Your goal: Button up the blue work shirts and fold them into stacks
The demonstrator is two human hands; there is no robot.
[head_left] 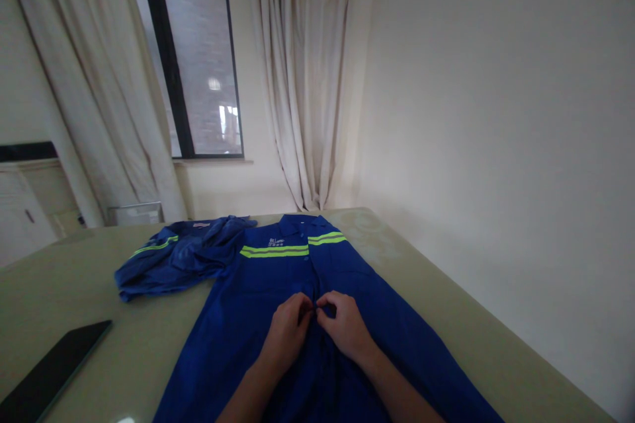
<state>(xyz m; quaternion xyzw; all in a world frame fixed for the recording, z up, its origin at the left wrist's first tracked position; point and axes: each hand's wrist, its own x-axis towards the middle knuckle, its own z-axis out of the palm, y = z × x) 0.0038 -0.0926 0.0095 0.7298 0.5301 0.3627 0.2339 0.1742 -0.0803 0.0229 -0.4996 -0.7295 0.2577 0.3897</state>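
A blue work jacket (278, 277) with yellow-green reflective bands lies front up, its collar pointing away from me. At the middle of its front opening, my left hand (290, 320) pinches the left edge between thumb and fingers. My right hand (342, 320) pinches the other edge right beside it, and the fingertips of both hands nearly meet. Whether a button sits between them is too small to make out. Higher up, the front edges lie together near the chest band. Pale lettering marks the chest on the left.
Another blue garment (183, 254) with a reflective stripe lies crumpled at the back left, against the jacket. A flat black object (57, 370) rests at the left front of the greenish table (133, 337). A wall runs along the right, with curtains (307, 79) and a window behind.
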